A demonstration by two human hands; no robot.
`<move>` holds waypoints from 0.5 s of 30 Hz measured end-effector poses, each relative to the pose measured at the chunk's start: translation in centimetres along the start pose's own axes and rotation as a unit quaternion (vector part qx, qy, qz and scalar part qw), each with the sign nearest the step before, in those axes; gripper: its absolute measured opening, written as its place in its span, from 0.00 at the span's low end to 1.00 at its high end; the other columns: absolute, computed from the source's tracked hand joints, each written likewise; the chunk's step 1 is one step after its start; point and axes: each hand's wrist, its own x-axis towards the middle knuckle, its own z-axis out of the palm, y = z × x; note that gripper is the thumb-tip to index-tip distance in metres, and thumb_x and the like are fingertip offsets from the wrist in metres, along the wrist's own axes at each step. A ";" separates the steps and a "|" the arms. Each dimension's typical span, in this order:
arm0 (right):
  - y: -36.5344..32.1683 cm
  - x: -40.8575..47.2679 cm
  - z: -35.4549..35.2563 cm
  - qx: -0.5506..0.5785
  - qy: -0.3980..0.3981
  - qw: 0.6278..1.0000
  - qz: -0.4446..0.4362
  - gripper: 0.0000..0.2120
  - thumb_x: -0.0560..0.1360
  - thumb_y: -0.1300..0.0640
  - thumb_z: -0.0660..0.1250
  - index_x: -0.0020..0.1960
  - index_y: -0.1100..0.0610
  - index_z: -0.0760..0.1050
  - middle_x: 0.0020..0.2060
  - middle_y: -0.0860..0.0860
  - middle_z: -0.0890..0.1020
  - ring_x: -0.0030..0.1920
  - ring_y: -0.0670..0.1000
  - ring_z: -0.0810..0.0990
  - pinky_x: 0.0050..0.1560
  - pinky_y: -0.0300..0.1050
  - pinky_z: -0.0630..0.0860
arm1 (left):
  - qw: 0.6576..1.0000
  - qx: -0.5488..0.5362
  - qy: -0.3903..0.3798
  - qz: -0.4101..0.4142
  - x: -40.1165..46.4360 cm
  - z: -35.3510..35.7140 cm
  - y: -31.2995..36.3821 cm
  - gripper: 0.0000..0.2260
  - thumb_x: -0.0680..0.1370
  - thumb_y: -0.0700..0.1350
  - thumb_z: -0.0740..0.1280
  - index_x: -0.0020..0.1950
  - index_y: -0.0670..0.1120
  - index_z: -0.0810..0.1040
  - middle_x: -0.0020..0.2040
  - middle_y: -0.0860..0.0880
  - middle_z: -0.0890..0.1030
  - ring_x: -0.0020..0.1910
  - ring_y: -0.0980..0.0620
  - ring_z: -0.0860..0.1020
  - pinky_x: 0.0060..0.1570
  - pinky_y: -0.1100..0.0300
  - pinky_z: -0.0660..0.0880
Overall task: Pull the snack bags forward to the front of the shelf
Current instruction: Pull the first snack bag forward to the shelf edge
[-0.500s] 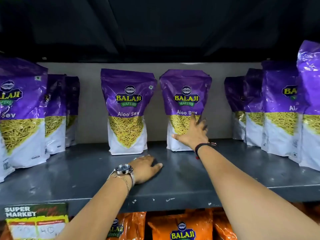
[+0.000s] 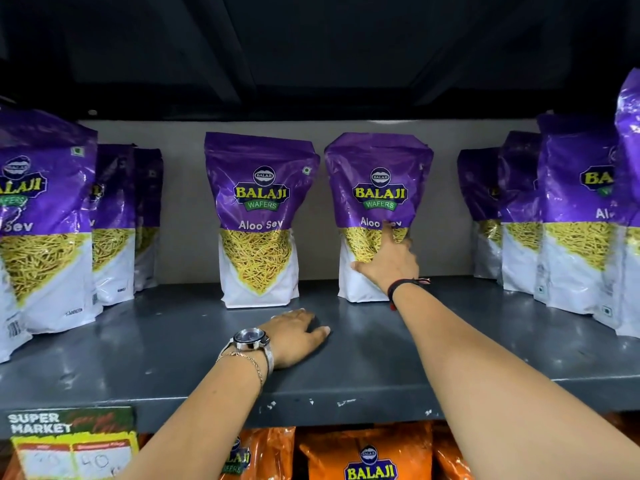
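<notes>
— Our right hand [image 2: 389,263] is stretched to the back of the shelf [image 2: 381,358], fingers spread and laid flat on the front of the right-hand Aloo Sev bag [image 2: 377,188]. Is it gripping?

— Not that we can see: the palm and fingers press against the lower front of the bag, the thumb pointing left across the white base, but nothing wraps around it. An open hand touching, no more.

— And our left hand [image 2: 294,337]?

— It rests palm down on the bare grey shelf, fingers loosely extended and holding nothing (the wristwatch [image 2: 251,339] and a thin bracelet [image 2: 247,362] sit just behind it). It lies in front of the gap between the two middle bags.

— Where do those bags stand?

— Both upright at the very back, close to the rear wall — the left-hand Aloo Sev bag [image 2: 259,216] beside the one we touch, a narrow gap between them. The rows of purple bags on the left [image 2: 45,216] and on the right [image 2: 575,209] reach much nearer the front edge.

— Anything below?

— Orange bags [image 2: 370,452] on the lower shelf, and a price tag [image 2: 72,441] clipped at the left of the shelf lip.
</notes>
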 end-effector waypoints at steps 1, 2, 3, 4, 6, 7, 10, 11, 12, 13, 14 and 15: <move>0.1 -0.1 -0.2 0.001 -0.001 1.000 -0.003 0.45 0.67 0.47 0.73 0.74 0.52 0.49 0.66 0.68 0.63 0.63 0.68 0.69 0.60 0.57 0.71 | 1.000 0.002 -0.003 -0.001 -0.1 0.0 0.0 0.26 0.80 0.56 0.51 0.74 0.44 0.61 0.76 0.45 0.62 0.74 0.47 0.61 0.72 0.58 0.57; 0.0 -0.2 -0.4 0.002 -0.005 1.000 -0.003 0.45 0.67 0.47 0.73 0.74 0.52 0.49 0.66 0.68 0.63 0.63 0.68 0.69 0.61 0.57 0.71 | 1.000 0.001 -0.002 0.000 -0.1 0.0 0.1 0.26 0.80 0.56 0.51 0.74 0.44 0.60 0.76 0.45 0.61 0.75 0.47 0.60 0.72 0.58 0.57; 0.0 -0.4 -0.6 0.002 -0.007 1.000 -0.004 0.45 0.67 0.47 0.73 0.74 0.52 0.49 0.66 0.68 0.64 0.63 0.68 0.70 0.61 0.57 0.71 | 1.000 -0.002 -0.002 -0.001 -0.1 0.0 0.1 0.26 0.80 0.56 0.51 0.75 0.44 0.59 0.77 0.46 0.60 0.75 0.48 0.59 0.73 0.58 0.56; 0.0 -0.6 -0.9 0.000 -0.011 1.000 -0.004 0.46 0.67 0.47 0.73 0.74 0.52 0.49 0.65 0.68 0.64 0.62 0.68 0.70 0.61 0.56 0.71 | 1.000 -0.002 -0.003 -0.001 -0.2 -0.1 0.1 0.26 0.80 0.56 0.51 0.75 0.44 0.59 0.77 0.46 0.59 0.75 0.48 0.59 0.73 0.58 0.55; -0.1 -1.0 -1.5 -0.004 -0.017 1.000 -0.006 0.46 0.66 0.47 0.73 0.74 0.53 0.49 0.65 0.68 0.65 0.62 0.67 0.71 0.62 0.55 0.70 | 1.000 -0.001 -0.005 -0.001 -0.2 -0.1 0.2 0.26 0.80 0.56 0.51 0.75 0.44 0.58 0.77 0.46 0.58 0.76 0.48 0.58 0.73 0.58 0.55; -0.1 -1.3 -1.8 -0.005 -0.021 1.000 -0.009 0.46 0.66 0.47 0.73 0.74 0.53 0.49 0.64 0.68 0.65 0.61 0.67 0.71 0.62 0.55 0.70 | 1.000 -0.002 -0.005 -0.002 -0.2 -0.1 0.2 0.26 0.80 0.56 0.50 0.75 0.44 0.58 0.78 0.47 0.58 0.76 0.48 0.58 0.73 0.58 0.54; -0.1 -2.2 -2.8 0.000 -0.029 0.999 -0.015 0.47 0.66 0.48 0.74 0.74 0.54 0.50 0.64 0.68 0.67 0.60 0.67 0.72 0.62 0.54 0.70 | 1.000 -0.004 -0.009 -0.006 -0.2 -0.1 0.2 0.27 0.80 0.56 0.50 0.76 0.45 0.57 0.78 0.47 0.57 0.76 0.48 0.57 0.74 0.58 0.54; -0.1 -2.6 -3.2 0.001 -0.031 0.999 -0.017 0.47 0.65 0.48 0.74 0.74 0.54 0.50 0.63 0.68 0.67 0.60 0.66 0.73 0.61 0.54 0.70 | 1.000 -0.005 -0.009 -0.006 -0.2 -0.1 0.2 0.27 0.80 0.56 0.50 0.76 0.45 0.57 0.78 0.47 0.58 0.76 0.48 0.57 0.74 0.58 0.54; 0.0 -3.0 -3.6 0.003 -0.031 0.999 -0.020 0.47 0.65 0.48 0.74 0.74 0.54 0.50 0.63 0.67 0.67 0.60 0.66 0.73 0.61 0.53 0.70 | 1.000 -0.005 -0.009 -0.007 -0.2 -0.1 0.2 0.27 0.80 0.56 0.50 0.76 0.45 0.58 0.78 0.47 0.58 0.76 0.48 0.58 0.74 0.58 0.54; 0.1 -3.4 -3.9 0.005 -0.031 0.999 -0.022 0.47 0.65 0.47 0.74 0.74 0.53 0.50 0.63 0.67 0.67 0.60 0.66 0.73 0.61 0.53 0.70 | 1.000 -0.004 -0.009 -0.007 -0.1 -0.1 0.2 0.27 0.80 0.56 0.50 0.76 0.45 0.58 0.78 0.47 0.58 0.76 0.48 0.58 0.74 0.58 0.54; 0.1 -3.8 -4.2 0.007 -0.030 0.999 -0.024 0.47 0.65 0.47 0.74 0.74 0.53 0.50 0.63 0.66 0.67 0.60 0.66 0.73 0.61 0.54 0.70 | 1.000 -0.003 -0.009 -0.007 -0.1 -0.1 0.2 0.27 0.80 0.56 0.50 0.76 0.45 0.57 0.78 0.47 0.58 0.76 0.48 0.58 0.74 0.58 0.54; 0.2 -4.2 -4.4 0.006 -0.029 0.999 -0.024 0.46 0.66 0.47 0.74 0.74 0.52 0.50 0.64 0.66 0.66 0.60 0.66 0.73 0.61 0.54 0.70 | 1.000 -0.002 -0.009 -0.008 -0.1 -0.1 0.2 0.27 0.80 0.57 0.50 0.76 0.45 0.57 0.78 0.47 0.58 0.76 0.48 0.57 0.74 0.58 0.54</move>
